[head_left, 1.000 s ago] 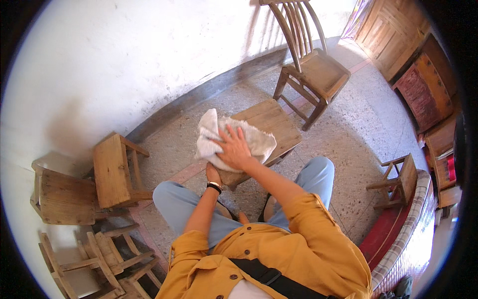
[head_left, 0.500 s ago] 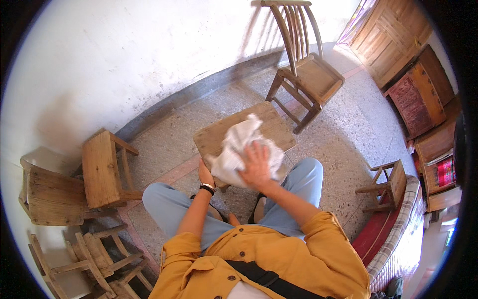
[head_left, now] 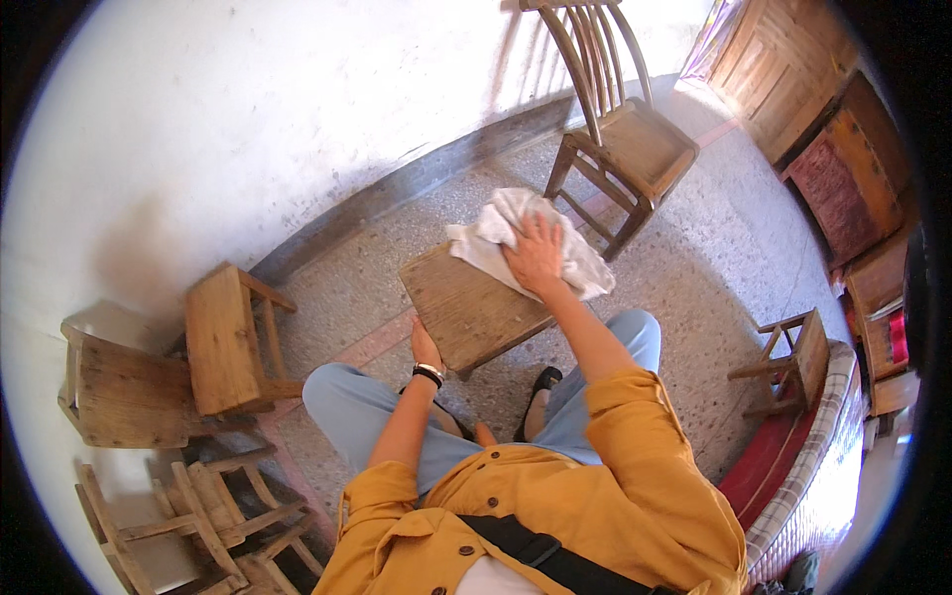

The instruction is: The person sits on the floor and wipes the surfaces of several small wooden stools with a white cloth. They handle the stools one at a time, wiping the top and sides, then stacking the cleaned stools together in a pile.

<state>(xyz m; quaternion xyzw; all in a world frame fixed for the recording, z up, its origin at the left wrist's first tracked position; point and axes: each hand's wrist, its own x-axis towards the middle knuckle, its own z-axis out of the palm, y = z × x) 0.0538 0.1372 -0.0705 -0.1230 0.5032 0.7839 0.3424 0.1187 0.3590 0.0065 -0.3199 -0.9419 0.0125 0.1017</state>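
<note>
A low wooden stool [head_left: 476, 313] with a rectangular brown seat stands between my knees. At its near left edge, my left hand [head_left: 426, 345] holds the side, the fingers partly hidden by the seat. A crumpled whitish cloth [head_left: 486, 238] covers the far right part of the seat and hangs over its edge. My right hand [head_left: 535, 256] presses on the cloth from above, flat, with the fingers spread.
A slatted-back wooden chair [head_left: 635, 149] stands beyond the stool near the white wall. Left of me are a wooden stool [head_left: 216, 342] and several other wooden seats, some tipped over. A small stool [head_left: 793, 362] stands at right beside a red-cushioned seat [head_left: 764, 456].
My right hand and the cloth have slid away from me, toward the seat's far right end, baring the near part. My left hand stays at the stool's edge. The view has shifted slightly.
</note>
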